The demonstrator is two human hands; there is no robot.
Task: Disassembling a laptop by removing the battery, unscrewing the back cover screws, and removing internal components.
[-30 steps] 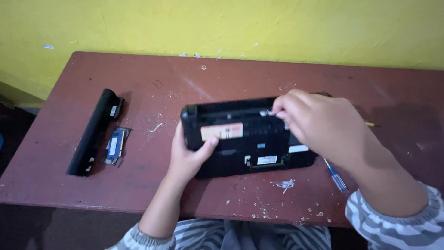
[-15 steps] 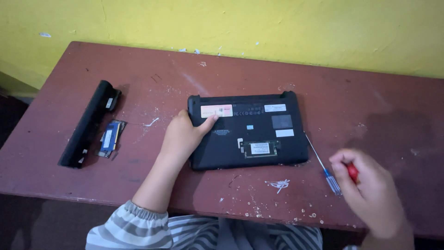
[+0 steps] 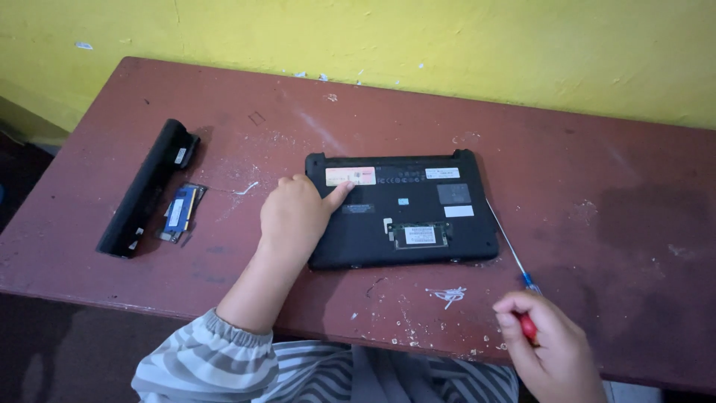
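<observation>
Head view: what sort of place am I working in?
Likely a makeshift repair spot: a scuffed table against a yellow wall, an overturned laptop, its battery removed, and a screwdriver.

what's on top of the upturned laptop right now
The left hand rests on the laptop at its left edge, thumb on a pale sticker. More labels and an open slot with a small card show. What lies beneath the palm is covered.
</observation>
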